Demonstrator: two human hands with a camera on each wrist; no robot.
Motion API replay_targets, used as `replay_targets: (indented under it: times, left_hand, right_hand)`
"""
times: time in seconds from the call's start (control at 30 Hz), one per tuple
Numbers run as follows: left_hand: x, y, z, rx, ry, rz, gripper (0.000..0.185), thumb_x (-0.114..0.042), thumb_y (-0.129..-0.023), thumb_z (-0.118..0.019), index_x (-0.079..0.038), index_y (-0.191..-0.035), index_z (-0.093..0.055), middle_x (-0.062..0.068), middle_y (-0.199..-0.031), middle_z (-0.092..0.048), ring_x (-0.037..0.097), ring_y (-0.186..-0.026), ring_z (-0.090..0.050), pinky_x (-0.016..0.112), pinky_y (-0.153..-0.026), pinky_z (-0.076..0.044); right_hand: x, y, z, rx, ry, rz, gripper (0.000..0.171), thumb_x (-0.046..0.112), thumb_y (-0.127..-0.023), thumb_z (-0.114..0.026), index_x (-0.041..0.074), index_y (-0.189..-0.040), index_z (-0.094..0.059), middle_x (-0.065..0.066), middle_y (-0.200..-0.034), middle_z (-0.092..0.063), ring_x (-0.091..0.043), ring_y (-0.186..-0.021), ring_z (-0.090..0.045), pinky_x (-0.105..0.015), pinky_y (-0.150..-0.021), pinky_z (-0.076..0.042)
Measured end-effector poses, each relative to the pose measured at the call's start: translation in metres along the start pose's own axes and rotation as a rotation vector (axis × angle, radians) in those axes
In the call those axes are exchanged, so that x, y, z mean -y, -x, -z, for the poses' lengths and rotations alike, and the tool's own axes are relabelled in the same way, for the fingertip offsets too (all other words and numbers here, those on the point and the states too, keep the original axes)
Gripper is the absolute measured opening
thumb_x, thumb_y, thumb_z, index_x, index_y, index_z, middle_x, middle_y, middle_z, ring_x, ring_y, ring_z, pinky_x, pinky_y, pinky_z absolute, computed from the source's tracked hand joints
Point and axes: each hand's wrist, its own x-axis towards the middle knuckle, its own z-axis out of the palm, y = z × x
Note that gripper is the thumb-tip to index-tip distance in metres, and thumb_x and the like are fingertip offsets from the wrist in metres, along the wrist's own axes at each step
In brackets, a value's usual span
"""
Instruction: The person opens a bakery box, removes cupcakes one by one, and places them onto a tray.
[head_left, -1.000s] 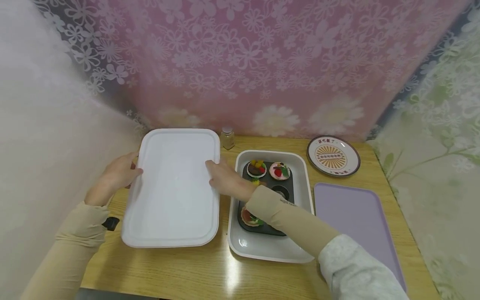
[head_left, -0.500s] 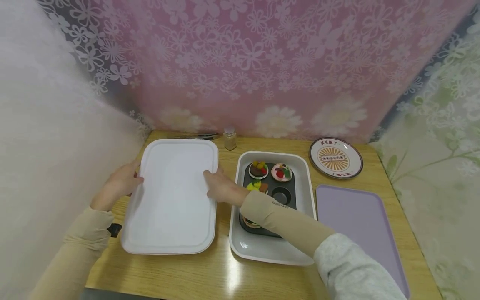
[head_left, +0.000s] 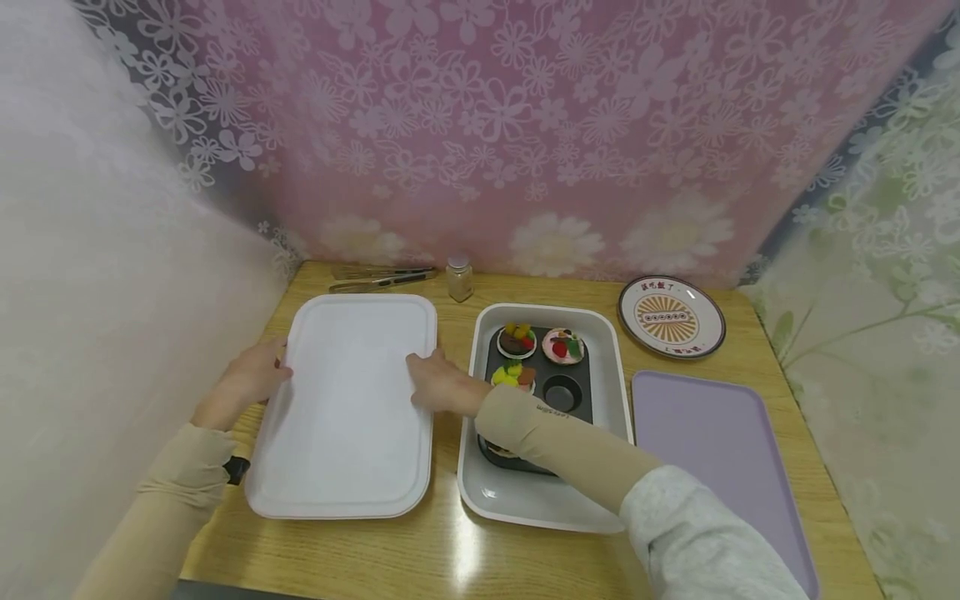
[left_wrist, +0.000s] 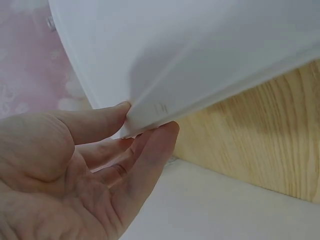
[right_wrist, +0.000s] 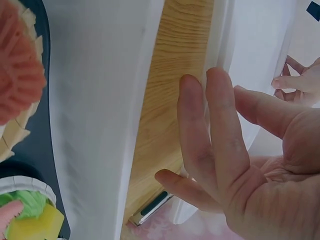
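Observation:
A white tray (head_left: 352, 408) lies on the left half of the wooden table (head_left: 450, 550). My left hand (head_left: 251, 379) holds its left rim. In the left wrist view the rim (left_wrist: 200, 50) sits pinched between thumb and fingers of the left hand (left_wrist: 135, 130), a little above the wood. My right hand (head_left: 438, 383) holds the right rim. In the right wrist view its fingers (right_wrist: 220, 125) lie along the rim (right_wrist: 260, 60) with the thumb over the top. Just right of that hand stands a grey tray (head_left: 547, 500) holding a dark muffin pan (head_left: 573, 392) with decorated cupcakes (head_left: 514, 338).
Metal tongs (head_left: 382, 277) and a small spice jar (head_left: 459, 277) lie at the table's back edge. A patterned plate (head_left: 671, 317) sits at the back right, with a lilac tray (head_left: 712, 450) in front of it. Floral curtains close in the back and both sides.
Both hands have drawn the white tray toward the table's front edge. The tongs behind it have come into view.

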Motion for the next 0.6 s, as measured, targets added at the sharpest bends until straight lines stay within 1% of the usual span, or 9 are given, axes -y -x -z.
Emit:
replay_targets:
  times: [0.1, 0.2, 0.23, 0.3, 0.37, 0.43, 0.53, 0.57, 0.6]
  left_hand:
    - [0.002, -0.002, -0.005, 0.006, 0.006, 0.000, 0.068, -0.010, -0.105, -0.053, 0.014, -0.160, -0.021, 0.040, -0.126, -0.059, 0.035, -0.088, -0.070, 0.036, -0.064, -0.061]
    - [0.008, -0.004, -0.011, 0.026, 0.027, -0.008, 0.068, -0.009, -0.105, -0.052, 0.013, -0.161, -0.021, 0.040, -0.125, -0.059, 0.031, -0.079, -0.070, 0.039, -0.065, -0.062]
    - [0.010, -0.005, -0.013, 0.036, 0.038, -0.008, 0.068, -0.010, -0.105, -0.052, 0.012, -0.161, -0.020, 0.040, -0.125, -0.059, 0.029, -0.077, -0.069, 0.040, -0.065, -0.063]
    - [0.014, -0.007, -0.017, 0.051, 0.053, -0.007, 0.068, -0.010, -0.105, -0.052, 0.012, -0.161, -0.020, 0.040, -0.124, -0.059, 0.026, -0.071, -0.068, 0.043, -0.066, -0.063]
    - [0.016, -0.008, -0.020, 0.057, 0.060, 0.004, 0.068, -0.010, -0.105, -0.052, 0.011, -0.161, -0.019, 0.040, -0.126, -0.058, 0.025, -0.071, -0.067, 0.043, -0.067, -0.063]
    - [0.018, -0.010, -0.024, 0.063, 0.072, 0.018, 0.068, -0.011, -0.105, -0.052, 0.010, -0.161, -0.019, 0.040, -0.128, -0.057, 0.026, -0.075, -0.067, 0.042, -0.067, -0.063]
    - [0.020, -0.012, -0.027, 0.077, 0.098, 0.029, 0.068, -0.010, -0.105, -0.052, 0.009, -0.161, -0.019, 0.041, -0.131, -0.056, 0.029, -0.083, -0.067, 0.040, -0.067, -0.063]
    - [0.021, -0.013, -0.029, 0.083, 0.104, 0.029, 0.067, -0.010, -0.106, -0.052, 0.010, -0.161, -0.019, 0.041, -0.131, -0.055, 0.030, -0.085, -0.067, 0.041, -0.067, -0.063]
    - [0.021, -0.013, -0.030, 0.086, 0.110, 0.032, 0.067, -0.009, -0.105, -0.052, 0.010, -0.161, -0.020, 0.042, -0.131, -0.055, 0.031, -0.086, -0.067, 0.041, -0.067, -0.063]
  right_hand:
    - [-0.002, -0.002, -0.003, 0.007, 0.019, 0.001, 0.042, 0.013, -0.102, -0.068, 0.004, -0.139, -0.051, -0.028, -0.139, -0.050, -0.023, -0.083, -0.064, -0.025, -0.054, -0.052]
    - [-0.003, -0.004, -0.006, 0.018, 0.023, -0.001, 0.042, 0.013, -0.102, -0.068, 0.003, -0.139, -0.051, -0.028, -0.139, -0.051, -0.028, -0.101, -0.058, -0.028, -0.060, -0.058]
    - [-0.003, -0.004, -0.007, 0.028, 0.021, -0.004, 0.042, 0.013, -0.102, -0.069, 0.003, -0.139, -0.051, -0.028, -0.139, -0.051, -0.028, -0.102, -0.059, -0.029, -0.061, -0.061]
    - [-0.003, -0.006, -0.009, 0.049, -0.003, -0.015, 0.045, 0.013, -0.102, -0.069, 0.002, -0.141, -0.050, -0.030, -0.142, -0.048, -0.028, -0.096, -0.063, -0.032, -0.062, -0.064]
    - [-0.004, -0.008, -0.011, 0.064, -0.026, -0.024, 0.050, 0.013, -0.102, -0.070, 0.001, -0.145, -0.048, -0.033, -0.147, -0.045, -0.026, -0.088, -0.066, -0.033, -0.062, -0.065]
    - [-0.005, -0.010, -0.014, 0.074, -0.030, -0.035, 0.053, 0.015, -0.102, -0.070, 0.001, -0.148, -0.047, -0.033, -0.149, -0.043, -0.025, -0.086, -0.066, -0.030, -0.059, -0.063]
    - [-0.007, -0.012, -0.017, 0.081, -0.021, -0.048, 0.056, 0.017, -0.102, -0.070, 0.002, -0.151, -0.047, -0.032, -0.153, -0.043, -0.025, -0.095, -0.064, -0.026, -0.055, -0.061]
    - [-0.007, -0.013, -0.018, 0.084, -0.021, -0.051, 0.058, 0.017, -0.102, -0.070, 0.002, -0.152, -0.046, -0.032, -0.153, -0.042, -0.026, -0.097, -0.065, -0.026, -0.056, -0.062]
    - [-0.008, -0.014, -0.020, 0.087, -0.020, -0.055, 0.058, 0.018, -0.102, -0.070, 0.002, -0.152, -0.046, -0.032, -0.154, -0.041, -0.025, -0.098, -0.062, -0.027, -0.057, -0.062]
